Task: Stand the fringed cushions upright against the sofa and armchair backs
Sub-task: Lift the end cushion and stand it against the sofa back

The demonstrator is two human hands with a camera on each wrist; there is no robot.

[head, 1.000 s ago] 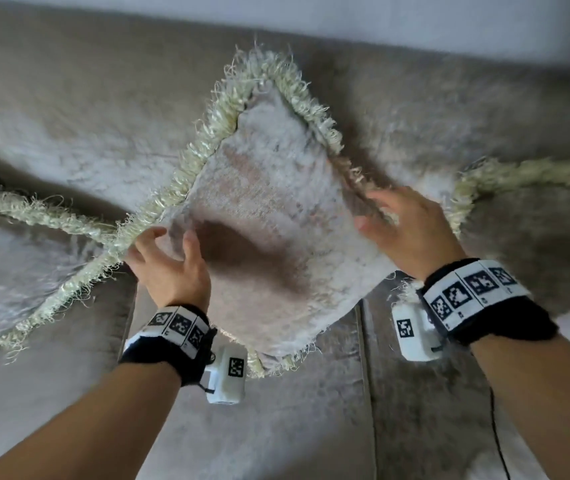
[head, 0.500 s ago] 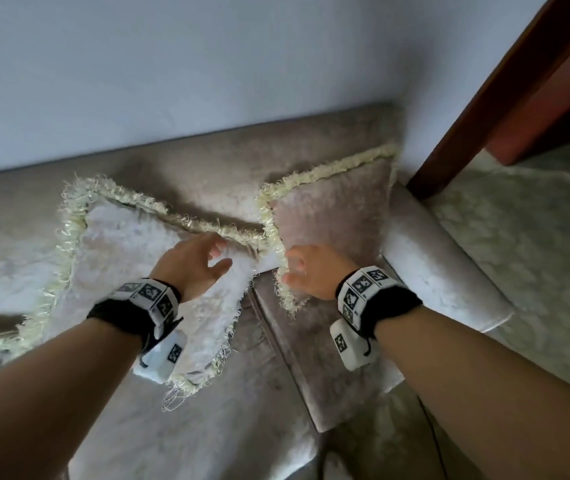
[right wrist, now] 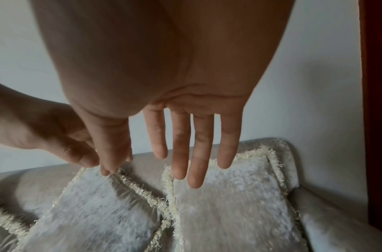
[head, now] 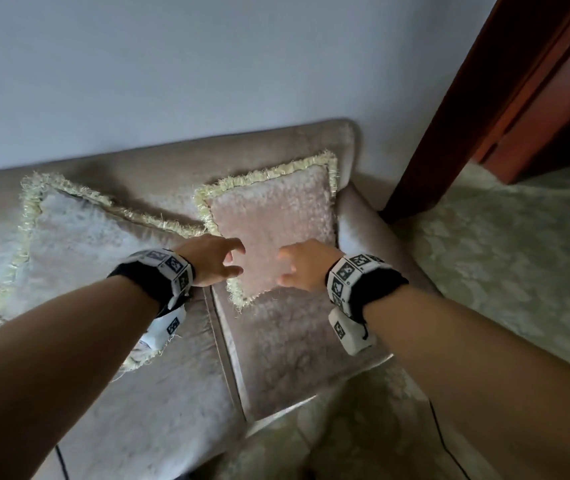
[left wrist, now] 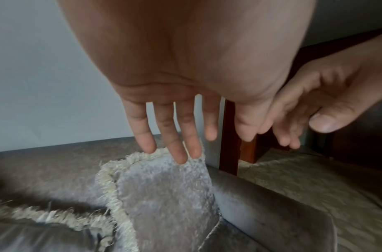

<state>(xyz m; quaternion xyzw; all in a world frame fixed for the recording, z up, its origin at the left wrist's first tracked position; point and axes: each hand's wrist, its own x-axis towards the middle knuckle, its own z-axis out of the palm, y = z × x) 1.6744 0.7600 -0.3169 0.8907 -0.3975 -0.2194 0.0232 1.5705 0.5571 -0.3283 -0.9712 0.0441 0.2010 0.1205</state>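
Hands: while both reach over the sofa end, the left hand (head: pixel 212 259) and the right hand (head: pixel 306 265) hang with fingers loosely spread, released, grasping nothing.
Right cushion: the pale pink plush square cushion with cream fringe (head: pixel 271 225) stands upright against the beige velvet sofa back (head: pixel 172 164), tucked beside the rounded sofa armrest (head: pixel 373 233); both hands hover in front of its lower half, and the frames do not settle whether they touch it.
Left cushion: a second pale plush cushion with cream fringe (head: pixel 79 244) leans tilted on one corner against the same back, its fringe meeting the right cushion's edge.
Seat: beige seat pads (head: pixel 276 344) with a seam between them.
Surroundings: grey-white wall (head: pixel 207 64), dark red-brown wooden door frame (head: pixel 477 98), pale green patterned carpet (head: pixel 501 244).
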